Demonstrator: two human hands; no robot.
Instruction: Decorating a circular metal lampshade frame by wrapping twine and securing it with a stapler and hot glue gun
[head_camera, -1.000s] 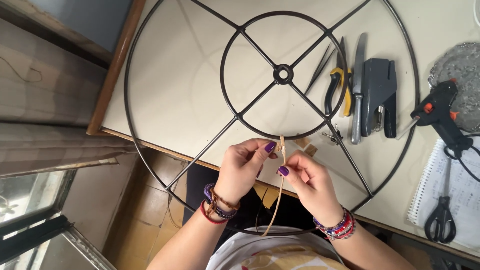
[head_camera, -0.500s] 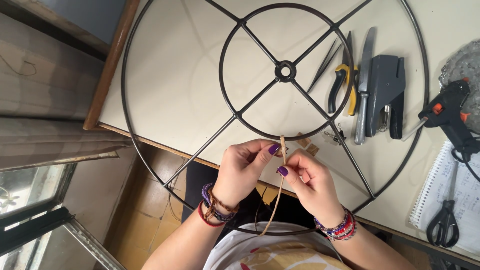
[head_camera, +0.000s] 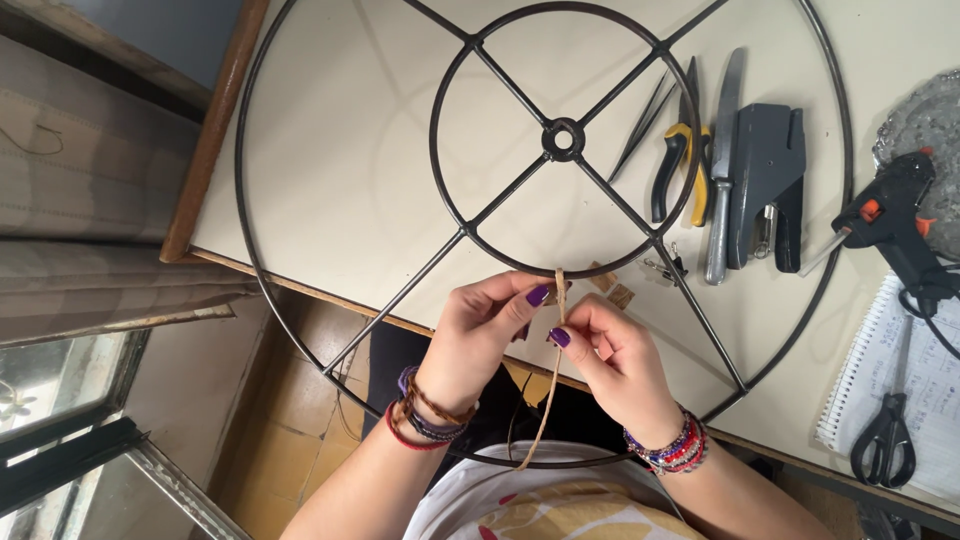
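Observation:
A large dark metal wire frame (head_camera: 470, 223), with an outer ring, an inner ring and four spokes, lies on a cream table and overhangs its near edge. A thin tan fibre strip (head_camera: 553, 375) runs from the inner ring's near side down towards my lap. My left hand (head_camera: 480, 335) pinches the strip near its top with thumb and forefinger. Close beside it, my right hand (head_camera: 610, 355) grips the same strip just below. Both wrists wear several beaded bracelets.
On the table (head_camera: 340, 150) to the right lie tweezers (head_camera: 643, 125), yellow-handled pliers (head_camera: 680, 165), a knife (head_camera: 720, 170), a grey stapler (head_camera: 765, 185), a black glue gun (head_camera: 890, 220), and scissors (head_camera: 880, 440) on a notebook (head_camera: 925, 380). A window frame (head_camera: 70, 440) lies at lower left.
The view shifted slightly; the frame and tools sit a little higher and further left in the picture. Both hands keep pinching the strip at the inner ring.

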